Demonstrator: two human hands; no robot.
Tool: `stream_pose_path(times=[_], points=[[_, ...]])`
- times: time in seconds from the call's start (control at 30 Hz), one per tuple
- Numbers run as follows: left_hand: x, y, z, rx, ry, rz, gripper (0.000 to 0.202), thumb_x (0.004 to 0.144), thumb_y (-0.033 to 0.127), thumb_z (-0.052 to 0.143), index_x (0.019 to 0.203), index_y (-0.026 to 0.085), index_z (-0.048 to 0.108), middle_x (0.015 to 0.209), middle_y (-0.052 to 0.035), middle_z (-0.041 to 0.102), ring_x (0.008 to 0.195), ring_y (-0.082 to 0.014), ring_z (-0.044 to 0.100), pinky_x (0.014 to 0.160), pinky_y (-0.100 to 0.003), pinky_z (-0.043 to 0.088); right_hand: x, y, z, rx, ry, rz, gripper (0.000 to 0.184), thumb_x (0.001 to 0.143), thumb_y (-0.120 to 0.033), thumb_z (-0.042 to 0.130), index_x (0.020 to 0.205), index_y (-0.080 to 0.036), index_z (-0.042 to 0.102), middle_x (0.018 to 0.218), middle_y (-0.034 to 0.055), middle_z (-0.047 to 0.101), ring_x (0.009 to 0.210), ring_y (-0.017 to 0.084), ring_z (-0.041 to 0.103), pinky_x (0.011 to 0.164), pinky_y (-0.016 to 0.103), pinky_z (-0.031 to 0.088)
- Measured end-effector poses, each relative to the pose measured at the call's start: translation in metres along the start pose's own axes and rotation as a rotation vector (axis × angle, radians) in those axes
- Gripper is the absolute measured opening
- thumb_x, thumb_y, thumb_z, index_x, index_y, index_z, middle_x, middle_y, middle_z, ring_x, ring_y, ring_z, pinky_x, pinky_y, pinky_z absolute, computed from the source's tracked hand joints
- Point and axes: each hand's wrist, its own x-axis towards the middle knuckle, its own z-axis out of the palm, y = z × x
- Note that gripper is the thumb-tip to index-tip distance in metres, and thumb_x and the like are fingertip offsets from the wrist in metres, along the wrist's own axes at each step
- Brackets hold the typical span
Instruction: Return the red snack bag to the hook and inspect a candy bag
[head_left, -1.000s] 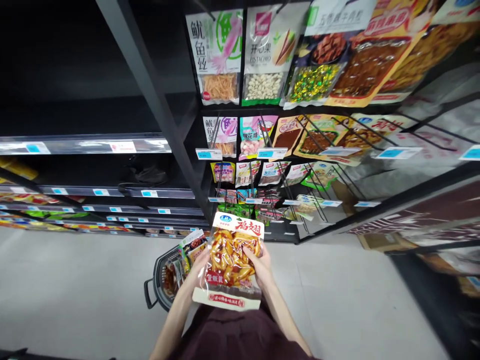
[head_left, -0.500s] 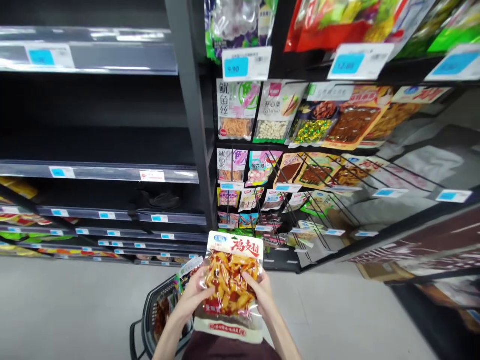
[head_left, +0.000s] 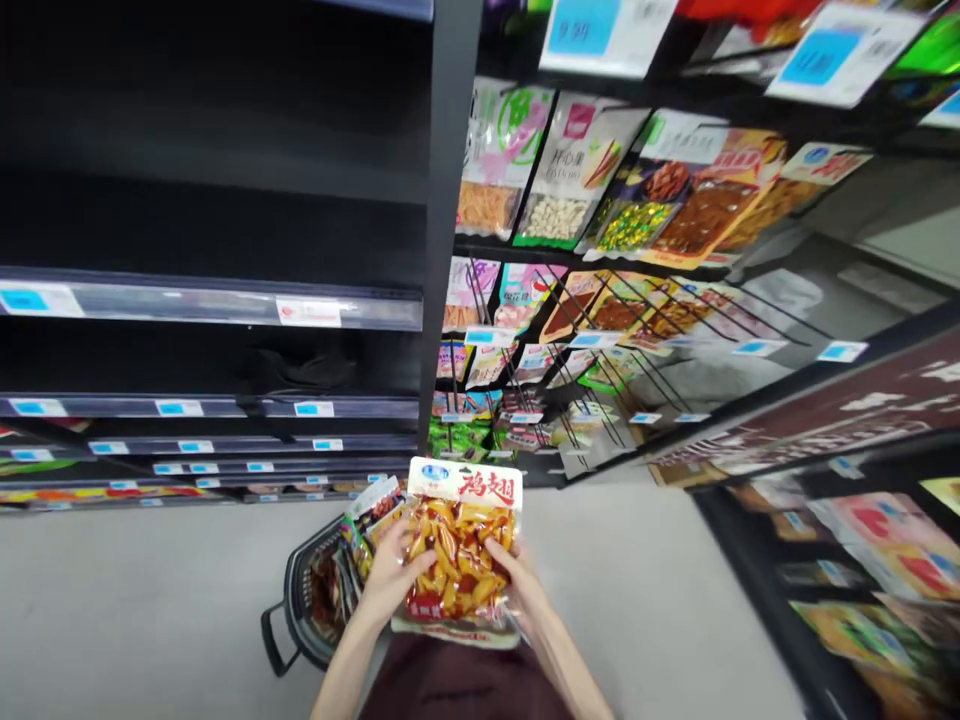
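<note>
A clear-fronted packet of chicken wings [head_left: 461, 560] with a white header and red lettering is held upright before my body. My left hand [head_left: 391, 572] grips its left edge, thumb across the front. On the opposite edge my right hand [head_left: 523, 585] is closed the same way, its thumb on the clear window. The fingers behind the packet are hidden. Down to the left, a dark shopping basket [head_left: 294, 575] stands on the floor with several snack packets [head_left: 367, 515] in it, partly covered by my left hand and arm.
Dark shelves [head_left: 360, 308] with price tags rise ahead on the left. To the right, snack bags [head_left: 559, 185] hang on long metal hooks [head_left: 660, 310] that jut outward. Another rack with packets [head_left: 885, 540] stands at the far right. Grey floor [head_left: 637, 600] lies below.
My view has turned and shifted to the right, bringing the far-right rack into sight. The packet stays in both hands, its lower edge now tipped more away from view.
</note>
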Motion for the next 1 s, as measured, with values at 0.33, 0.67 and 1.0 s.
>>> stream_pose_path(times=[0.33,0.67,1.0], points=[[-0.028,-0.021,-0.016,-0.153,0.333,0.047,0.048,0.068,0.029,0.087,0.105,0.018,0.058,0.103,-0.0106,0.075,0.095,-0.0257,0.073,0.083,-0.034,0.058,-0.003,0.001,-0.017,-0.423,-0.417,0.112,0.041,0.066,-0.044,0.087,0.094,-0.016,0.075,0.091,0.0081,0.077,0.085,0.026,0.072,0.089,0.043,0.053],[-0.008,-0.005,0.021,-0.46,0.448,0.21,0.064,0.067,0.026,0.088,0.123,0.027,0.057,0.125,-0.0057,0.067,0.115,-0.0218,0.065,0.096,-0.029,0.054,-0.005,0.022,-0.011,0.161,-0.251,-0.093,0.061,0.055,-0.05,0.089,0.108,-0.026,0.073,0.112,0.0088,0.075,0.104,0.032,0.068,0.096,0.05,0.052],[0.005,0.004,0.103,-0.044,0.139,0.283,0.035,0.074,0.031,0.081,0.102,0.014,0.071,0.105,-0.0129,0.076,0.098,-0.0295,0.071,0.089,-0.039,0.058,-0.008,-0.023,-0.058,0.212,-0.076,-0.263,0.045,0.07,-0.036,0.086,0.11,-0.029,0.069,0.116,0.004,0.074,0.106,0.027,0.07,0.101,0.051,0.051]])
